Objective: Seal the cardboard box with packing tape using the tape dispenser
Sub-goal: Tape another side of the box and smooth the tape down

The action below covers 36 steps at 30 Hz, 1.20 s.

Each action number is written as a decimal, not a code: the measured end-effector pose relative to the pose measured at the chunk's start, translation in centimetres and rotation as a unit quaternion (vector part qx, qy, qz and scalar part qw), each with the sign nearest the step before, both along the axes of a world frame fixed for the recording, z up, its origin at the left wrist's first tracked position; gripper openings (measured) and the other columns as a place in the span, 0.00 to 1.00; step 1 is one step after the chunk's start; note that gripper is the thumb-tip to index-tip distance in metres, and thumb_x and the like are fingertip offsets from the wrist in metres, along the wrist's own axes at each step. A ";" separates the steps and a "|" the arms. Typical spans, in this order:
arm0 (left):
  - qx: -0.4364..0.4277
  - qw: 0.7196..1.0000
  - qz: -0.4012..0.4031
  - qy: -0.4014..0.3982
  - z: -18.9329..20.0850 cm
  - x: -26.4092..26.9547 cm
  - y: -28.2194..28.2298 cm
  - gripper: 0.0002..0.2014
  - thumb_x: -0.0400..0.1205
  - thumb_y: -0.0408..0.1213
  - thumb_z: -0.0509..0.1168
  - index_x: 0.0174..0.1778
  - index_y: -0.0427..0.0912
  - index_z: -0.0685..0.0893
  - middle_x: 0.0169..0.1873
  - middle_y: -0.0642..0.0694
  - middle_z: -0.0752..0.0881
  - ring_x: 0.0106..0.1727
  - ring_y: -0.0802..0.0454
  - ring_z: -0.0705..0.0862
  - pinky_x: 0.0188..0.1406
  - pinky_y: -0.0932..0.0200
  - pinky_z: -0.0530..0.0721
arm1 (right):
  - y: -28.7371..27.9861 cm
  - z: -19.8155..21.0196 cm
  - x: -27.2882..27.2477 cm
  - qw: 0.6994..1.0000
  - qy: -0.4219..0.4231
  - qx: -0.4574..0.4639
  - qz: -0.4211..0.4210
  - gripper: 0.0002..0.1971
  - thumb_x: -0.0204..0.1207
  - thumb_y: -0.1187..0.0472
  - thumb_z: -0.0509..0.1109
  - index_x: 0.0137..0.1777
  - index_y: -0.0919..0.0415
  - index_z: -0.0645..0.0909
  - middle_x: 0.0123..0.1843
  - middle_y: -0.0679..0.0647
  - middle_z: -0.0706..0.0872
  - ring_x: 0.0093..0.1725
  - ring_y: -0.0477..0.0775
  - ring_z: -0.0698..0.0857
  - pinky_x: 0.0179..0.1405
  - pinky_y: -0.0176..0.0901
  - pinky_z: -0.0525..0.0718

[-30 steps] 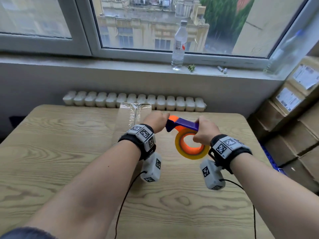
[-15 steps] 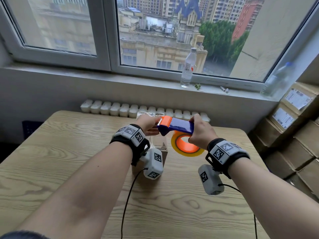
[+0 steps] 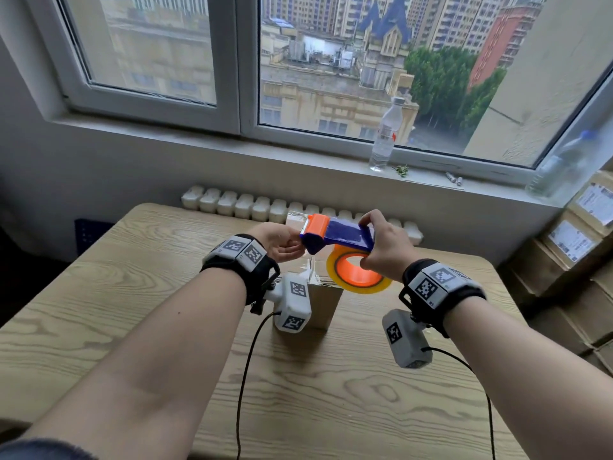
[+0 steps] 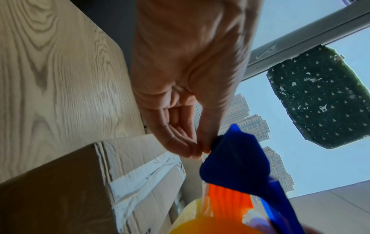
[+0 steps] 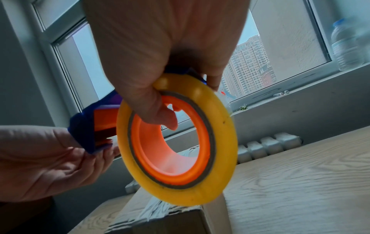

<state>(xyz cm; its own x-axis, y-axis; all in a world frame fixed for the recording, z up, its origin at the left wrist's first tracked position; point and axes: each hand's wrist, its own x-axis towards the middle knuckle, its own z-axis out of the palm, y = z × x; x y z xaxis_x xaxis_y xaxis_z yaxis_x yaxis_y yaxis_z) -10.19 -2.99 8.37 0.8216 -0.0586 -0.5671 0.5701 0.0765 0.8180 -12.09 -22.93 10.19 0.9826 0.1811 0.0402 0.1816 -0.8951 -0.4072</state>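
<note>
A blue and orange tape dispenser (image 3: 338,234) with a yellow tape roll (image 3: 360,287) hangs over a small cardboard box (image 3: 323,303) on the wooden table (image 3: 132,310). My right hand (image 3: 365,242) grips the dispenser from above, its thumb hooked into the orange core (image 5: 160,114). At the dispenser's blue nose (image 4: 234,158), my left hand (image 3: 298,249) pinches what looks like the clear tape end. Crinkled clear tape (image 4: 140,182) runs across the box top. My hands and the left wrist camera hide most of the box in the head view.
A radiator (image 3: 265,207) runs behind the table's far edge. A water bottle (image 3: 384,137) stands on the windowsill, another bottle (image 3: 564,167) at its right end. Stacked labelled cartons (image 3: 570,247) fill the right side. Wrist-camera cables (image 3: 245,376) trail over the table.
Both hands have kept hold while the dispenser rose a little above the box. My left hand has slid to the nose tip. The head view has tilted up toward the window.
</note>
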 end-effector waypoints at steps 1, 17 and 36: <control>0.003 1.000 0.002 0.002 -0.1 -0.1 0.3 0.10 0.82 0.27 0.65 0.33 0.33 0.78 0.13 0.46 0.83 0.14 0.59 0.83 0.21 0.68 0.84 | 0.2 -0.1 0.0 1.000 0.003 0.003 0.005 0.28 0.64 0.73 0.73 0.63 0.58 0.70 0.38 0.47 0.74 0.42 0.53 0.74 0.27 0.29 0.63; 0.161 0.987 0.028 -0.006 -3.4 -1.2 3.1 0.13 0.85 0.29 0.62 0.32 0.39 0.78 0.28 0.48 0.77 0.21 0.61 0.77 0.15 0.74 0.76 | 0.5 -0.3 0.5 0.992 0.040 -0.064 0.101 0.43 0.58 0.64 0.81 0.74 0.41 0.73 0.60 0.51 0.84 0.52 0.51 0.78 0.49 0.36 0.71; 0.201 0.971 0.127 0.007 -8.3 -0.4 3.9 0.27 0.75 0.35 0.75 0.66 0.25 0.76 0.49 0.38 0.80 0.46 0.50 0.83 0.38 0.62 0.86 | 0.7 -1.3 2.5 0.979 0.037 -0.120 0.159 0.28 0.69 0.50 0.76 0.70 0.32 0.75 0.37 0.41 0.68 0.49 0.51 0.72 0.46 0.42 0.67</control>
<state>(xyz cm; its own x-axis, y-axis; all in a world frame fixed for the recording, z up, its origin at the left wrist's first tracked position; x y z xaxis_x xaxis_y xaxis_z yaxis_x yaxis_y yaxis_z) -10.61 0.89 0.07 0.7728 0.3733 -0.5132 0.5856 -0.1080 0.8033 -9.60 -22.28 8.87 0.8736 0.4741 -0.1098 0.4451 -0.8696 -0.2137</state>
